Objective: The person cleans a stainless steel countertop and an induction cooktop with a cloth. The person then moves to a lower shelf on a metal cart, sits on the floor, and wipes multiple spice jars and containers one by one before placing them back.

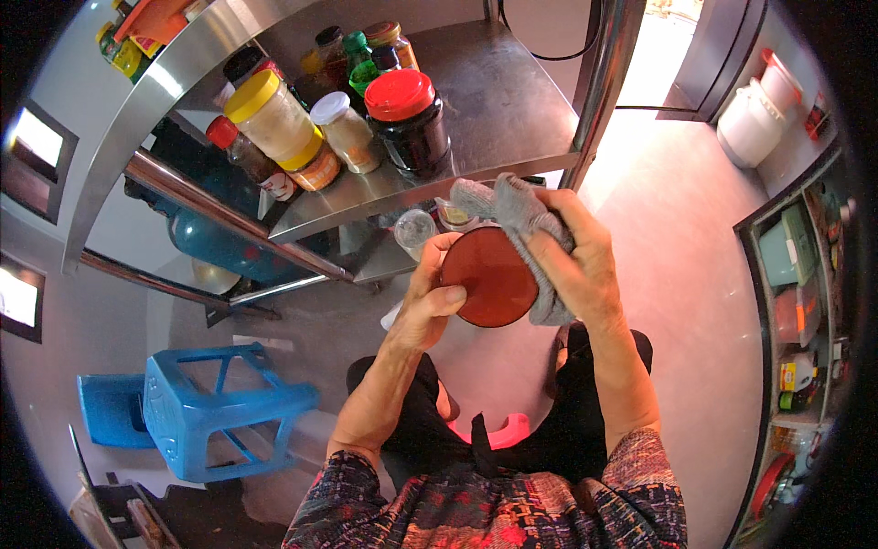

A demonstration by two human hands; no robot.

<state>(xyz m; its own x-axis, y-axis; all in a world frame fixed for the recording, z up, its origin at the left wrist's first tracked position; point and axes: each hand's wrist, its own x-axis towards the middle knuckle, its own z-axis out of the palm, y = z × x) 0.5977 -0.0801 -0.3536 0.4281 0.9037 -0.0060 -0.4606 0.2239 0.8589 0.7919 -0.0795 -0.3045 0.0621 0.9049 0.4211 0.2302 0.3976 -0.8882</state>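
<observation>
While above pale floor (690, 265), by shelving (517, 87) — left fingers (433, 252) round brown disc (489, 276), right fingers (572, 216) round cloth (526, 212).

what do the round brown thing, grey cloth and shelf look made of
Round brown piece in the left hand: smooth, slightly glossy, perhaps plastic; glass or glazed ware can't be ruled out.
Grey cloth: soft, matte textile, judging by its folds and fuzzy edges.
Shelf: satin metal, likely stainless steel, from its silvery sheen.

No lettering is reading clearly; a label (278, 186) is showing on the red-capped bottle (247, 157), upper left of the frame.
</observation>
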